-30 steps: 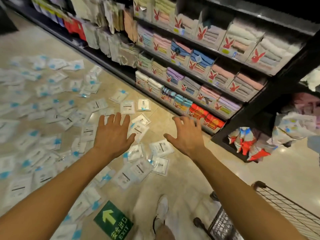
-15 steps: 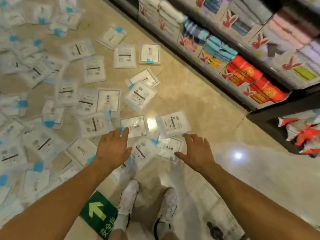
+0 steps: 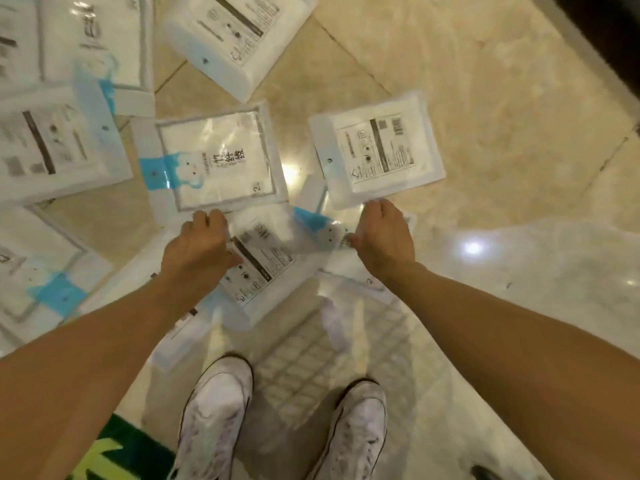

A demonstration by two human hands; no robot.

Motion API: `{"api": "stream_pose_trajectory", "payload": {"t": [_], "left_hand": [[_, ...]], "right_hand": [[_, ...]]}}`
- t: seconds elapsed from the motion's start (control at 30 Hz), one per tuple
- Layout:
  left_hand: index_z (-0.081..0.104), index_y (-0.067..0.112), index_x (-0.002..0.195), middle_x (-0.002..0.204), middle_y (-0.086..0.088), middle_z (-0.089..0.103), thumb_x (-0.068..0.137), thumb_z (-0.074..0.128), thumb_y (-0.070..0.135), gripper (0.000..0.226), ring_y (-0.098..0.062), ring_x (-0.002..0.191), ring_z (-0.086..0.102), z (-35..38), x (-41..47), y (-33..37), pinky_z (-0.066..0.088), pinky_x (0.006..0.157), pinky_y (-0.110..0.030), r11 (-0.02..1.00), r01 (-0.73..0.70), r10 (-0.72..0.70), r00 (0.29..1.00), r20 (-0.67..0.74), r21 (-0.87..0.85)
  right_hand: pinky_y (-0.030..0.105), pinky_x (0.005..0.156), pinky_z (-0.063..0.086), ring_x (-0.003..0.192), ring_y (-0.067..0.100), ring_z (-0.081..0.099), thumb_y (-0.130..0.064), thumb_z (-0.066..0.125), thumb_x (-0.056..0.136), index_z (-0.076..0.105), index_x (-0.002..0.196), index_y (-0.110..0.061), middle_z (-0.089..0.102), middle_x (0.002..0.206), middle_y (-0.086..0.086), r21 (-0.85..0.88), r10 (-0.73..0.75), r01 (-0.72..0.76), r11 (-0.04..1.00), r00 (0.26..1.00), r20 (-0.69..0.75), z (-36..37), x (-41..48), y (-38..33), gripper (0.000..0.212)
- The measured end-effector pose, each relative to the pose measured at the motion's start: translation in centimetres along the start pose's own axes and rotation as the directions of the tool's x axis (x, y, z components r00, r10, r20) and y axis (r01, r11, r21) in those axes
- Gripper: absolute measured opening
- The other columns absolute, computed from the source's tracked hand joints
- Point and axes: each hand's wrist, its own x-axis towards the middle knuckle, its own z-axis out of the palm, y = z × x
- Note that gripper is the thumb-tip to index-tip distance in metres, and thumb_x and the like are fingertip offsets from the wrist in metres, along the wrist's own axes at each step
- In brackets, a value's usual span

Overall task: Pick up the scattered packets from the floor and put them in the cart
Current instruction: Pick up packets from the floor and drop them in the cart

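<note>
Left grip [image 3: 199, 247] is seen clamped on the edge of a labelled packet [image 3: 259, 268], with the thumb laid on its face. Right grip [image 3: 384, 237] is curled at the lower edge of a barcoded packet [image 3: 377, 154]; whether it holds cannot be told. Both packets are found on the marble floor [image 3: 502, 98], ahead of white shoes [image 3: 214, 410].

Place: I read this as a shop aisle | polished beige tile floor [image 3: 485, 98] | many identical sealed packets [image 3: 377, 150] carrying barcode labels [image 3: 398, 124] | green arrow sticker [image 3: 114, 455] stuck on the floor
</note>
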Motion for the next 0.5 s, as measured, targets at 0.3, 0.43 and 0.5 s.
{"api": "stream_pose_trajectory", "payload": {"t": [0.3, 0.43, 0.5], "left_hand": [[0.056, 0.029, 0.122, 0.118, 0.006, 0.066, 0.08, 0.081, 0.042, 0.051, -0.024, 0.106, 0.065, -1.8, -0.3, -0.8, 0.056, 0.085, -0.044, 0.98, 0.012, 0.008, 0.995, 0.102, -0.196], [0.057, 0.024, 0.111, 0.112, 0.001, 0.067, 0.085, 0.08, 0.02, 0.035, -0.023, 0.101, 0.067, -6.4, -3.1, -0.5, 0.057, 0.085, -0.043, 0.915, -0.027, 0.143, 0.955, 0.261, -0.403], [0.057, 0.028, 0.112, 0.113, 0.002, 0.066, 0.086, 0.079, 0.008, 0.04, -0.022, 0.101, 0.066, -10.5, -5.5, 0.7, 0.057, 0.083, -0.038, 0.879, -0.032, 0.18, 0.946, 0.269, -0.476]], "right_hand": [[0.041, 0.082, 0.046, 0.103, 0.032, 0.057, -0.045, 0.079, 0.087, 0.055, 0.116, -0.013, 0.059, 0.114, 0.009, -0.099, 0.128, -0.112, 0.989, 0.977, 0.172, -2.3, -1.4, 0.4, 0.05], [0.039, 0.068, 0.042, 0.084, 0.034, 0.056, -0.03, 0.069, 0.095, 0.038, 0.116, -0.016, 0.06, 0.1, 0.011, 0.112, 0.119, -0.168, 0.979, 0.929, 0.349, -6.6, -6.1, 0.8, 0.04], [0.042, 0.068, 0.047, 0.084, 0.036, 0.059, -0.029, 0.069, 0.095, 0.037, 0.119, -0.019, 0.063, 0.099, 0.011, 0.241, 0.109, -0.191, 0.951, 0.942, 0.318, -10.2, -9.6, 0.6, 0.04]]}}
